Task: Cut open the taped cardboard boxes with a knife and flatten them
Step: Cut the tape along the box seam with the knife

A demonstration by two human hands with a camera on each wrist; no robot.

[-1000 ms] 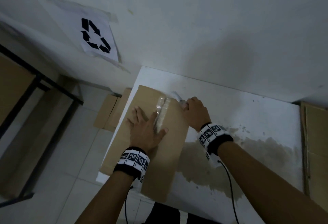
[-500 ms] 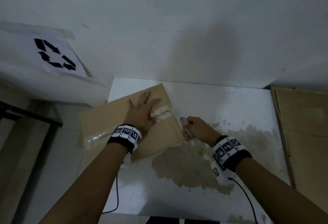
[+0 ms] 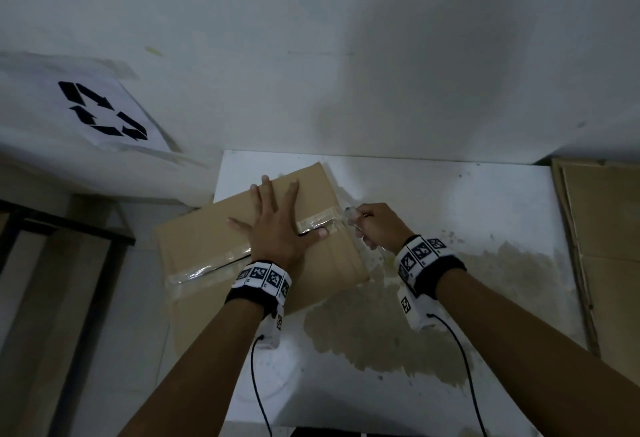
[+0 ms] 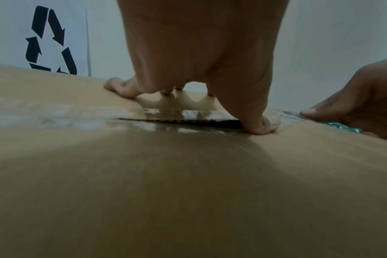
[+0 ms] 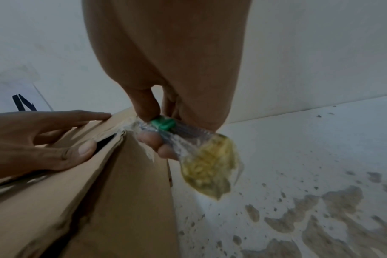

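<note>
A brown cardboard box (image 3: 214, 239) lies on the white table (image 3: 450, 201), its left part overhanging the table's left edge. Clear tape (image 3: 207, 268) runs along its top seam, which gapes as a dark slit (image 4: 179, 121). My left hand (image 3: 277, 225) lies flat on the box top with spread fingers, the thumb (image 4: 261, 122) at the seam. My right hand (image 3: 372, 225) is at the box's right end and grips a clear-handled knife (image 5: 177, 131) with a green slider (image 5: 162, 124). The blade is hidden against the torn box edge (image 5: 126, 132).
A large brownish stain (image 3: 433, 305) spreads over the table's near right part. Flattened cardboard (image 3: 606, 246) leans at the right edge. A recycling sign (image 3: 104, 113) is taped to the wall on the left. A dark-framed rack (image 3: 52, 236) stands at the lower left.
The box has turned so its taped seam runs left to right. My left hand shifted along the top; my right hand stays at the seam's right end with the knife.
</note>
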